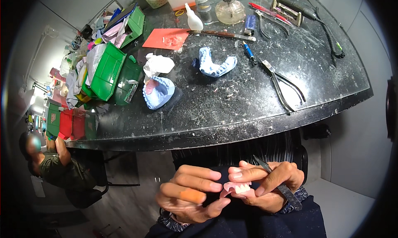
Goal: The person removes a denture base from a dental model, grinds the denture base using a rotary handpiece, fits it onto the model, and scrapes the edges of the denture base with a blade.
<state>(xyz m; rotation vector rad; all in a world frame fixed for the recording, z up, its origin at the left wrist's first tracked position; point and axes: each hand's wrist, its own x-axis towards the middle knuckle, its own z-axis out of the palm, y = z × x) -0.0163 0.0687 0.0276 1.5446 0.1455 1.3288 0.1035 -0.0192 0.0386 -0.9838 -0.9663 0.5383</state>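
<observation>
In front of my body, above my lap, I hold a small pink denture piece point(238, 188) with white teeth. My right hand point(271, 184) grips it between fingers and thumb. A dark, flat, pointed metal tool point(286, 192) is also tucked in that hand, its tip sticking up past the fingers. My left hand point(188, 194) has bent fingers and thumb around the denture's left end, with an orange cover on one finger. On the bench, a blue dental cast point(159, 95) with a pink patch stands beside white tissue point(158, 65); another blue cast point(215, 65) lies farther right.
The black bench point(248, 101) curves across ahead of me. It bears pliers point(282, 82), a blue pen point(248, 50), a brush point(222, 34), a red sheet point(159, 39), a white squeeze bottle point(193, 20) and a glass burner point(230, 12). Green bins point(107, 72) stand left; a person point(62, 165) sits beyond.
</observation>
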